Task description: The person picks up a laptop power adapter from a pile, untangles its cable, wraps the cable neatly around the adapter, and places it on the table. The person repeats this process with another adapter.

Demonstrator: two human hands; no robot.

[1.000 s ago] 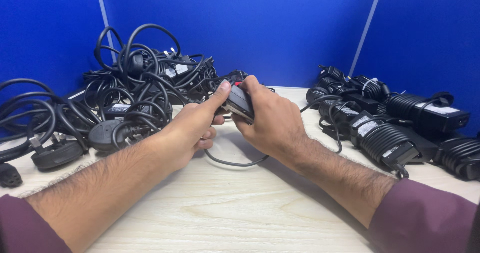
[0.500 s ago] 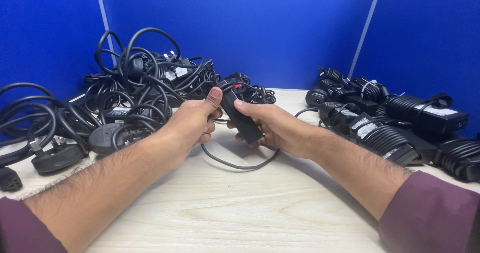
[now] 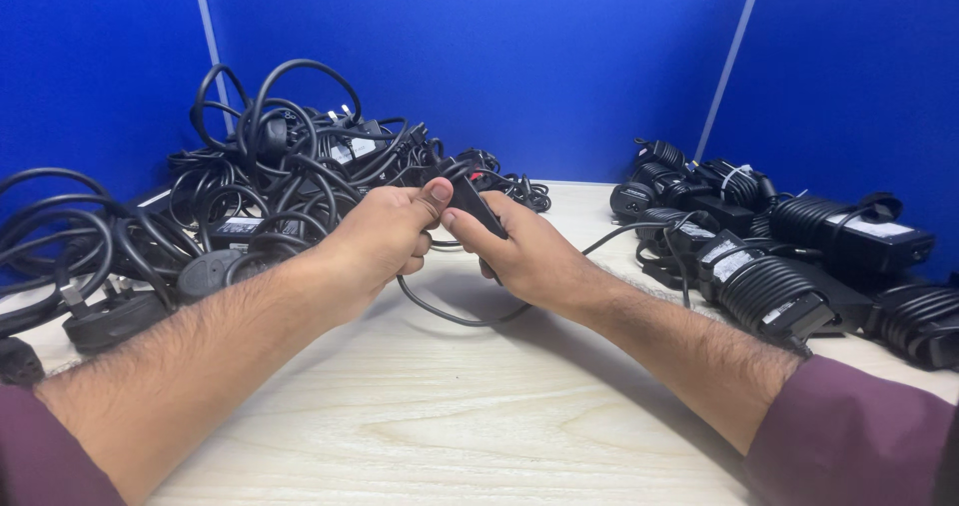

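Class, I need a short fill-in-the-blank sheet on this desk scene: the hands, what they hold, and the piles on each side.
1. Both hands, the left hand and the right hand, grip one black ____ adapter.
2. The tangled heap of cables lies on the person's ____ side.
3. The neatly wound adapters lie on the person's ____ side.
4. The partition walls behind the table are ____.

Missing words: power; left; right; blue

cable tangle (image 3: pixel 270 181) left, wound adapters (image 3: pixel 789 256) right
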